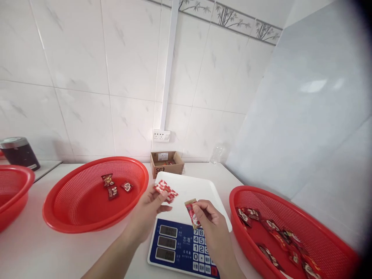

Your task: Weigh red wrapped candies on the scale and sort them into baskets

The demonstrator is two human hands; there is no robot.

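My left hand (149,207) pinches a small red-and-white checked packet (167,190) over the left part of the scale's white pan (194,186). In my right hand (212,221) is a red snack packet with a gold end (192,213), gripped between thumb and fingers above the scale's near edge. Below both hands sits the digital scale with its blue keypad panel (186,252); my right wrist covers some of its keys. To the left, a red plastic basket (58,193) holds several small wrapped packets (112,192). On the right, another red basket (244,236) contains several dark red packets (270,224).
A small cardboard box (162,170) stands behind the scale near the wall, below a wall socket (161,135). A clear plastic container (216,154) is at the back right. Far left are another red basket (17,178) and a dark canister (20,155).
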